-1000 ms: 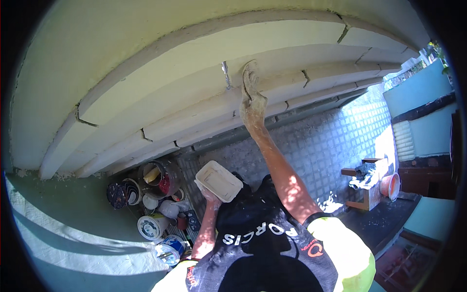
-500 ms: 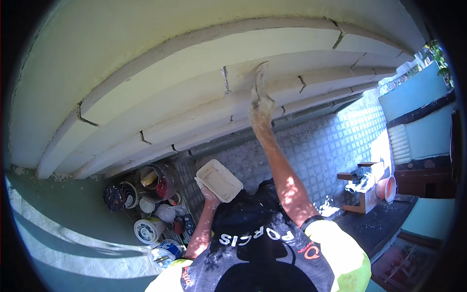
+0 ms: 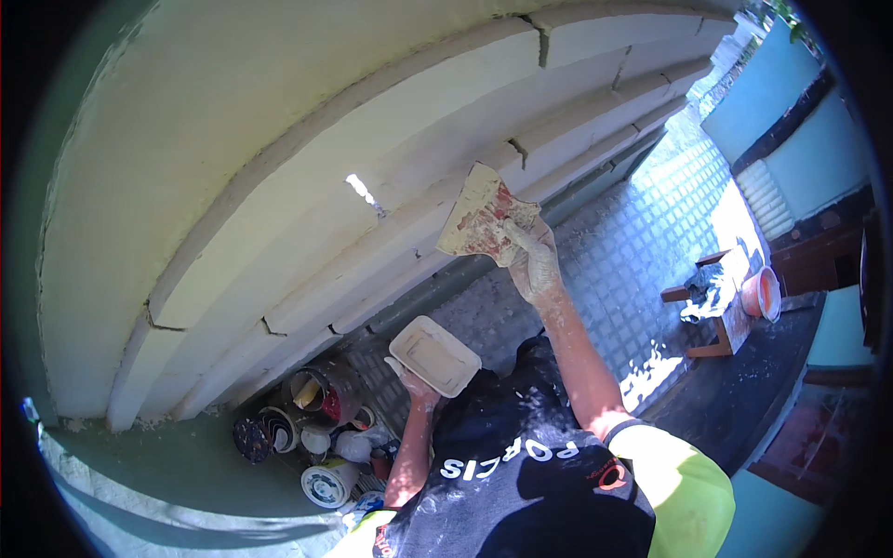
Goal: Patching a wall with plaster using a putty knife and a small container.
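While L hand (image 3: pixel 415 384) grips tray (image 3: pixel 435 357), R hand (image 3: pixel 537 264) scraper (image 3: pixel 475 219), pale wall (image 3: pixel 233 112) w/ cracked ledges (image 3: pixel 367 119), part-sunlit tiled flr (image 3: pixel 609 244)

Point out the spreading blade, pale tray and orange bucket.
Spreading blade (image 3: pixel 477 219): head view, on its smeared flat face.
Pale tray (image 3: pixel 453 338): head view, on its upper-right rim.
Orange bucket (image 3: pixel 750 298): head view, on its outer wall.
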{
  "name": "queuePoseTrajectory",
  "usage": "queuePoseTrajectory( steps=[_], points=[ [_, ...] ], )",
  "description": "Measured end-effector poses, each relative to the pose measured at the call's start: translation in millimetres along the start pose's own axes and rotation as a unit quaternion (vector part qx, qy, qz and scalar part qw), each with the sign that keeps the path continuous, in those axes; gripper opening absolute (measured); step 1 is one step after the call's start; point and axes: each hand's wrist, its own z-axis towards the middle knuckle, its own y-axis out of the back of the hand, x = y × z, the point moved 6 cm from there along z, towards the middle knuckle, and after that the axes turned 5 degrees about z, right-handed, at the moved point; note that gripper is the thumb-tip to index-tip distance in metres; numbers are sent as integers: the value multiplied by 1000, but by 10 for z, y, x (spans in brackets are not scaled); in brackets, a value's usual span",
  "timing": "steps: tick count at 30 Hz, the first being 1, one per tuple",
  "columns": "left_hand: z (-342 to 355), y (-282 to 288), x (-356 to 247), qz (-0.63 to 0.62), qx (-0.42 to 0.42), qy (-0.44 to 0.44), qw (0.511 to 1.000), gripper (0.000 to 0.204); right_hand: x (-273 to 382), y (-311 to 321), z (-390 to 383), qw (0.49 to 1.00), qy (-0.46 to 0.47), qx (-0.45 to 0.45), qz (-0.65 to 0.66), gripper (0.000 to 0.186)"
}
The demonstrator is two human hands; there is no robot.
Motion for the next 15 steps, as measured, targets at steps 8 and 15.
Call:
queuePoseTrajectory(
  steps=[8, 15],
  points=[
    [364, -846, 564, 95, 78, 100, 987, 85, 653, 1341, -538, 976, -30, -213, 24, 18],
    [655, -1561, 1420, 217, 185, 214, 934, 85, 822, 3676, -1605, 899, 32, -408, 154, 21]
  ],
)
